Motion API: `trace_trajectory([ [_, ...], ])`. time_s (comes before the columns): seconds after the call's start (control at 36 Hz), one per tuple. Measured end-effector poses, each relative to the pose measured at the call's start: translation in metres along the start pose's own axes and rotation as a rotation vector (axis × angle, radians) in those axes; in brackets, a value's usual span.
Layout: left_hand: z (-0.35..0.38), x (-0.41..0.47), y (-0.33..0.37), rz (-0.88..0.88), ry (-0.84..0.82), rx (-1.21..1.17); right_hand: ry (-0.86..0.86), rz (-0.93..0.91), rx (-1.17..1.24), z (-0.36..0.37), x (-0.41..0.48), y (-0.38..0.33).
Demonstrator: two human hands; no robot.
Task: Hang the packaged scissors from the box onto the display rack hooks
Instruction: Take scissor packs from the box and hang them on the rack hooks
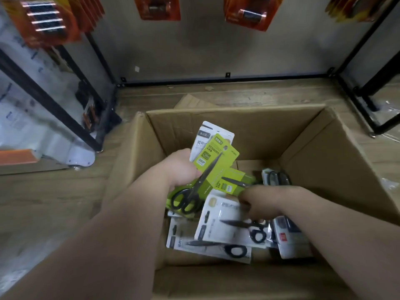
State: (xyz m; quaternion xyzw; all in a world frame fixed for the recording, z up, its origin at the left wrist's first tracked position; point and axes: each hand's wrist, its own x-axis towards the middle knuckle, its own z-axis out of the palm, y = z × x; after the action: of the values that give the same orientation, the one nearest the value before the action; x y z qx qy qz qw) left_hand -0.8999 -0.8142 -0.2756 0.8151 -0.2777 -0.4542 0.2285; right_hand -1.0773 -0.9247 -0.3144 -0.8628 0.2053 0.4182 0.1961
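An open cardboard box (259,131) stands on the wooden floor below me. My left hand (181,167) grips a fanned bunch of scissors packs above the box: green cards (213,156) in front, white cards (201,137) behind. Down inside the box, my right hand (259,202) pinches the edge of a white scissors pack (225,221) and touches a green pack (233,182) lying beside it. More white packs (203,245) lie on the box bottom. The rack's hooks are out of view.
A black metal rack frame (216,80) runs along the grey back panel. Orange battery packs (49,20) hang at the top left, and others (246,11) at the top centre. A white wheeled base (71,152) stands left of the box.
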Motion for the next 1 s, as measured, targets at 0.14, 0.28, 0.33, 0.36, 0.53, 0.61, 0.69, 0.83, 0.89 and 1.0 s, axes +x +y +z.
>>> trace_trajectory([
  [0.14, 0.003, -0.004, 0.006, 0.0, 0.05, -0.01, 0.102, 0.041, 0.13, -0.011, -0.021, 0.017],
  [0.28, 0.004, -0.006, 0.007, -0.002, 0.049, -0.07, 0.162, 0.048, 0.635, -0.014, -0.032, 0.03],
  [0.33, 0.005, -0.006, 0.006, -0.02, 0.015, -0.129, 0.164, 0.038, 0.842, -0.015, -0.034, 0.029],
  [0.36, 0.006, -0.005, 0.005, -0.021, -0.004, -0.149, 0.169, 0.026, 0.926, -0.016, -0.035, 0.027],
  [0.53, 0.006, -0.005, 0.003, -0.024, -0.107, -0.238, 0.099, -0.008, 1.198, -0.019, -0.035, 0.007],
  [0.61, 0.004, -0.006, 0.0, -0.019, -0.162, -0.305, 0.086, -0.016, 1.251, -0.018, -0.032, 0.0],
  [0.69, 0.003, -0.005, 0.0, -0.005, -0.219, -0.417, 0.102, -0.028, 1.288, -0.019, -0.03, -0.002],
  [0.83, 0.003, -0.003, 0.001, -0.042, -0.293, -0.602, 0.157, -0.027, 1.381, -0.02, -0.025, -0.003],
  [0.89, 0.003, -0.004, 0.002, -0.068, -0.305, -0.647, 0.178, -0.023, 1.404, -0.018, -0.023, -0.004],
  [1.0, 0.004, -0.006, 0.004, -0.076, -0.353, -0.691, 0.197, -0.02, 1.453, -0.018, -0.02, -0.004],
])
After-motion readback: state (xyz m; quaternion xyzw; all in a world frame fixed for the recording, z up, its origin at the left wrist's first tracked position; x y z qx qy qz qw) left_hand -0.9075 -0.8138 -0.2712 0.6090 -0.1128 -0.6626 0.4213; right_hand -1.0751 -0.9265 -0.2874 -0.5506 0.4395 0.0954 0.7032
